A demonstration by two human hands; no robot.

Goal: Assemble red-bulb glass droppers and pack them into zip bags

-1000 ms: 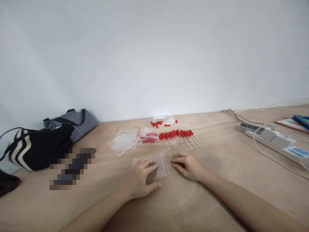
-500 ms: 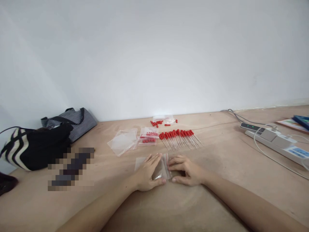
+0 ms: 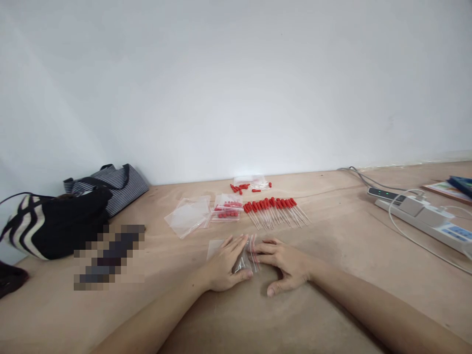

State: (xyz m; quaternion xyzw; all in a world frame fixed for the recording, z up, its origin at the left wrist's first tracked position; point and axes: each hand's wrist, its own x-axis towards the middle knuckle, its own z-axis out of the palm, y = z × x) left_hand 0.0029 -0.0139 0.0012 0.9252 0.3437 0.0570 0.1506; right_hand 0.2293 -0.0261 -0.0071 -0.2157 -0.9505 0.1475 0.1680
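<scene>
A clear zip-lock bag [image 3: 241, 263] with a red line along its seal lies flat on the table in front of me. Over its left part my left hand [image 3: 226, 263] rests flat, fingers stretched out. At the seal edge on the right, my right hand [image 3: 282, 263] touches the bag with its fingertips, its thumb spread away towards me. Just beyond the hands is a row of thin pale sticks with red heads [image 3: 275, 209]. To their left are small bags holding red-headed pieces [image 3: 227, 214], beside a pile of clear bags [image 3: 189, 216].
Loose red pieces [image 3: 239, 188] and another clear bag [image 3: 250, 180] lie near the wall. At right are a power strip [image 3: 427, 221] with cables and some books [image 3: 455, 189]. A striped bag [image 3: 123, 189] and a black bag [image 3: 70, 223] stand at left, near a blurred-out item [image 3: 114, 255].
My right thumb has moved away from the bag's edge and towards me, opening the hand. Its fingers have slid slightly left onto the seal, which now looks bent. My left hand stays in place.
</scene>
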